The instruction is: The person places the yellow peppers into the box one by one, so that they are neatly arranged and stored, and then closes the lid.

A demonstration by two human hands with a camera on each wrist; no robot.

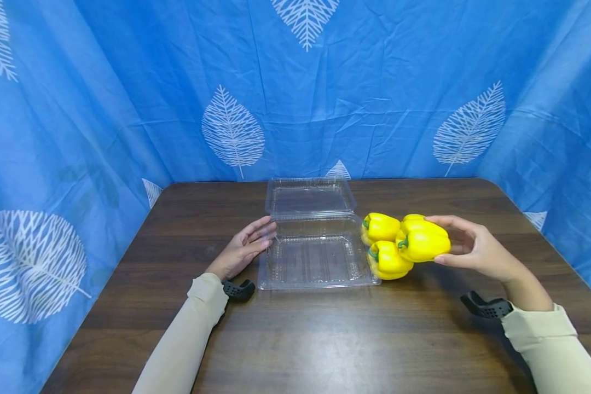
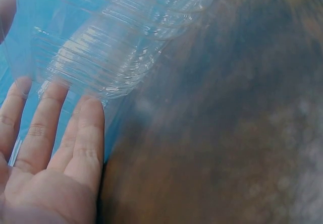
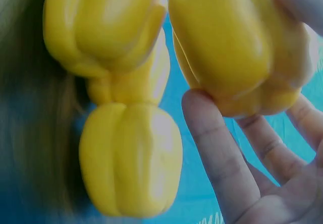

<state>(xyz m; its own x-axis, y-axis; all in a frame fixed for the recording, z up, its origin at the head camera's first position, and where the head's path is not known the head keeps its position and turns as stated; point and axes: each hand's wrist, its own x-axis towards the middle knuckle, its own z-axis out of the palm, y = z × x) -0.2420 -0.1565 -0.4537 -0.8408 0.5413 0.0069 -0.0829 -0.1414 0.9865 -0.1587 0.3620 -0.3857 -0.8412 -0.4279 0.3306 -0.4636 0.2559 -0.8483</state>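
My right hand holds a yellow bell pepper with a green stem, thumb on one side and fingers on the other. In the right wrist view this pepper is raised beside the others. Three more yellow peppers sit close together: one at the front, one at the back left, and one partly hidden behind the held pepper. A clear plastic hinged container lies with its lid folded back. At its left side is my left hand, its fairly straight fingertips at the ribbed wall.
The dark wooden table carries everything. Blue curtains with white leaf prints stand behind it and along both sides. The peppers are right beside the container's right edge. Each wrist wears a black camera mount.
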